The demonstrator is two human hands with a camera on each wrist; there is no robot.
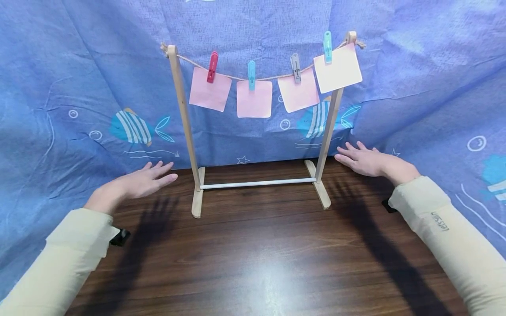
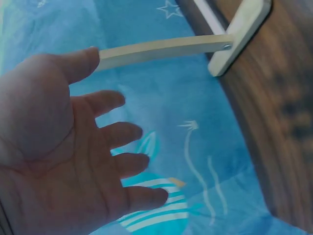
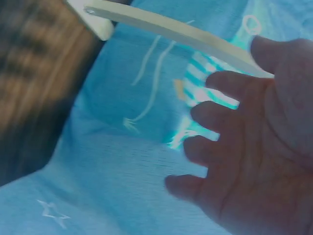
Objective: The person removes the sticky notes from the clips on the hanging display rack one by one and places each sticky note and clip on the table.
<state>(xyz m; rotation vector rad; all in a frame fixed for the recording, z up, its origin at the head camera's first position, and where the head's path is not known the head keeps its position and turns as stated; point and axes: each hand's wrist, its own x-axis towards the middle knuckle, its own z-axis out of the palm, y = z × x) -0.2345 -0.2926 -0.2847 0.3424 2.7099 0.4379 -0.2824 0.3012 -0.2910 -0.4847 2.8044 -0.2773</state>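
Observation:
A wooden stand [image 1: 183, 114] with a twine line [image 1: 233, 78] strung between its posts is at the back of the table. Four pegs would be several: a red clothespin [image 1: 212, 67], a blue clothespin [image 1: 251, 75], a grey clothespin [image 1: 295, 68] and another blue clothespin [image 1: 327, 47] each clip a pale square paper [image 1: 254, 103] to the line. The rightmost paper [image 1: 338, 72] looks whiter and hangs tilted by the right post. My left hand [image 1: 138, 182] hovers left of the stand, fingers spread, holding nothing. To the right of the stand, my right hand [image 1: 365, 161] is likewise spread and holds nothing.
A white crossbar [image 1: 257, 183] joins the stand's two wooden feet. Behind it hangs a blue fish-patterned cloth [image 1: 245, 140], reaching the back edge of the dark wooden table [image 1: 253, 245]. Both arms cast shadows on the tabletop.

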